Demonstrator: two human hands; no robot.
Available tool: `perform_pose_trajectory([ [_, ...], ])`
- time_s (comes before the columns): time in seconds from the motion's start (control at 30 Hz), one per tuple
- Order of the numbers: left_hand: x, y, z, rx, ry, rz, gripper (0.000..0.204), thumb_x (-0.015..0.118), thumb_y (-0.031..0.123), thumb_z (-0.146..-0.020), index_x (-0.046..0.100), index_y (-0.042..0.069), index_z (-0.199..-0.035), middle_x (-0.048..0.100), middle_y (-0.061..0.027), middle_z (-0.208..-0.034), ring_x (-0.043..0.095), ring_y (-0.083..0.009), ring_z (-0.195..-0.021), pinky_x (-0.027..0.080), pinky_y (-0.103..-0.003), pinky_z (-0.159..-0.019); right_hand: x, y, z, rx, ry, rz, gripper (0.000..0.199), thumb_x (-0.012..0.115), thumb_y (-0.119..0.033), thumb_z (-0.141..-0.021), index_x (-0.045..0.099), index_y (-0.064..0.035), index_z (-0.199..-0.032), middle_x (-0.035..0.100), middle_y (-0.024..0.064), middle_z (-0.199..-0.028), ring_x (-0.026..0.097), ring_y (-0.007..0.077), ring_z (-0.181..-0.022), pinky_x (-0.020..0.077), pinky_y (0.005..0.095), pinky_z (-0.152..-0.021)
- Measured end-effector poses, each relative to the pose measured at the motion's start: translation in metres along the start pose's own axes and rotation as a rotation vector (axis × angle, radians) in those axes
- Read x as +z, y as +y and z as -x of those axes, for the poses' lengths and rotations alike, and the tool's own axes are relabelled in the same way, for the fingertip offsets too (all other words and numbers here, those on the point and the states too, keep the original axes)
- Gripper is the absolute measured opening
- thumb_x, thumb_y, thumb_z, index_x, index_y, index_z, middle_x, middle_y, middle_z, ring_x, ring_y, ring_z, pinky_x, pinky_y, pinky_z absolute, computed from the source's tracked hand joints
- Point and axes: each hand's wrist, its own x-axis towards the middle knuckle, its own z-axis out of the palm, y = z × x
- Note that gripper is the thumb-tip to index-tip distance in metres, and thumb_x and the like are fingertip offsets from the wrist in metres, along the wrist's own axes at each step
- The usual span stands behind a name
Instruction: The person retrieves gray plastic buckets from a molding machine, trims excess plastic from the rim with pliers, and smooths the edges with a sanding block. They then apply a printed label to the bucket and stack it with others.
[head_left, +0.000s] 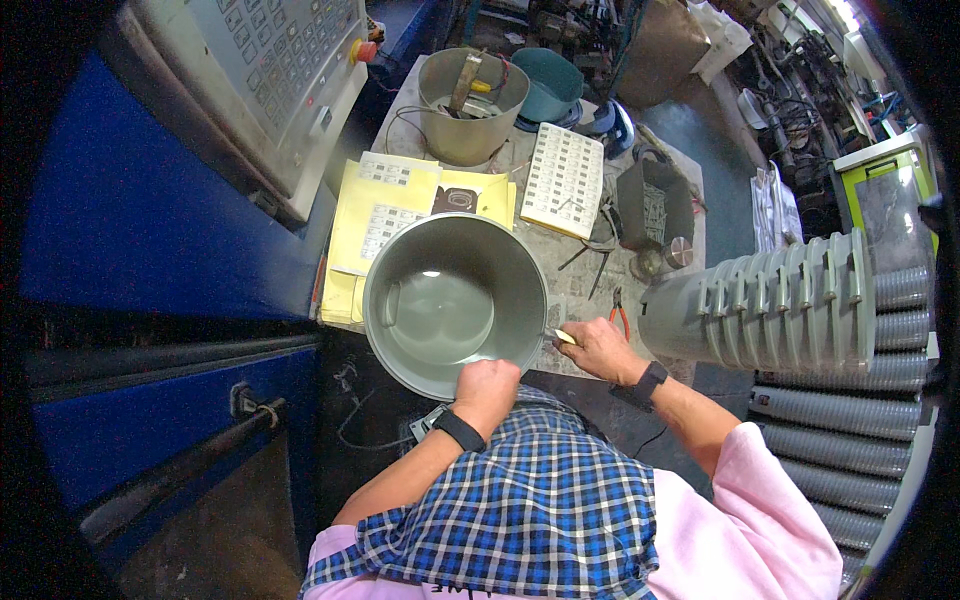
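A round grey plastic bucket (pixel 455 240) stands in front of me with its open top facing up, and its smooth inside shows. My left hand (pixel 488 390) is closed on the near rim. At the bucket's right side my right hand (pixel 600 350) grips a small yellow-handled tool (pixel 565 336). The tool's thin tip reaches toward the outer wall just below the rim; its exact kind is too small to make out. Red-handled pliers (pixel 621 315) lie on the table right beside my right hand.
Nested grey buckets (pixel 750 310) lie sideways at the right, beside stacked ribbed grey tubes (pixel 850 430). Yellow sheets (pixel 345 230), a label sheet (pixel 563 180), a tub of tools (pixel 470 130) and a dark bin (pixel 655 205) occupy the table. A machine control panel (pixel 270 80) stands left.
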Motion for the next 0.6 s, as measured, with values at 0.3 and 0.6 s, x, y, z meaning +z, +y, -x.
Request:
perform_pose_trajectory([
  [0.3,-0.003,-0.001,0.003,0.014,0.038,0.036,0.003,0.060,0.005,-0.065,0.062,0.005,-0.062,0.061,-0.0168,-0.060,0.064,-0.0299,-0.058,0.052,-0.038,-0.051,-0.008,0.021,-0.013,0.448,0.153,-0.890,0.036,0.057,-0.036,-0.086,0.058,-0.0034,-0.070,0.058,0.0098,-0.059,0.054,0.0198,-0.049,0.0411,0.0327,-0.047],
  [0.6,0.000,0.001,0.003,0.000,-0.026,0.025,0.004,0.059,0.006,-0.066,0.062,0.005,-0.064,0.063,-0.0178,-0.065,0.065,-0.0315,-0.061,0.052,-0.040,-0.054,-0.007,-0.003,-0.013,0.034,-0.063,-0.170,0.026,0.062,-0.028,-0.080,0.058,-0.0028,-0.077,0.060,0.0162,-0.064,0.059,0.0321,-0.058,0.0458,0.0423,-0.055],
])
